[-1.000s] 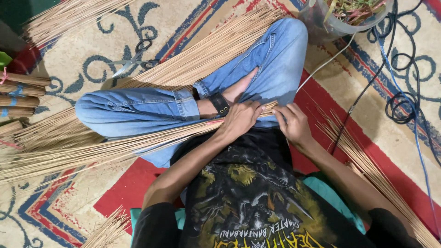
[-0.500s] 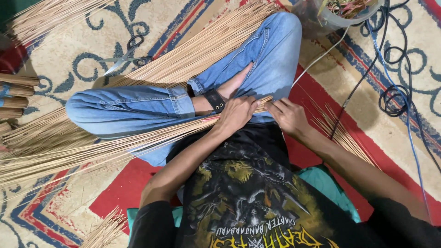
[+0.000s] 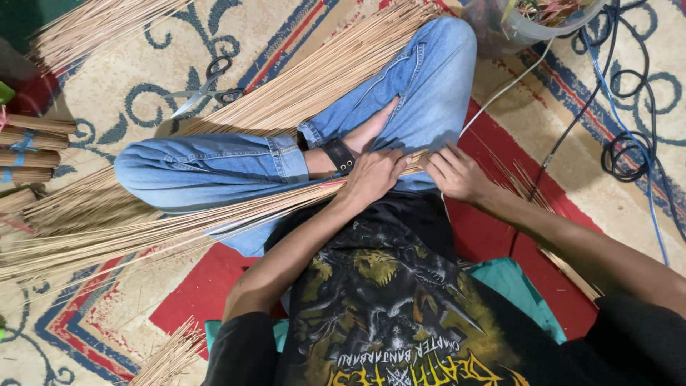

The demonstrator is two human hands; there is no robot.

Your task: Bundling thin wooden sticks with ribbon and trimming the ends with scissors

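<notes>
Head view: left hand point(image 3: 373, 177) closed over a long bundle of thin sticks point(image 3: 179, 225) lying across the lap (fanning left over the patterned rug point(image 3: 128, 107)); right hand point(image 3: 457, 171) pinching the bundle's near end, fingers curled, beside blue jeans point(image 3: 214, 168).

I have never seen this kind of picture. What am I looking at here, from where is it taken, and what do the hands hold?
The picture comes from a camera worn on a person's head, looking down at their own lap. The person sits cross-legged in jeans on a patterned rug. There is no machine, only two bare hands. The left hand grips one end of a long bundle of thin sticks that stretches away to the left. The right hand touches the same end with its fingertips. More sticks lie behind the legs. Scissors rest on the rug, cables lie at the right, and a clear container stands at the top.
</notes>
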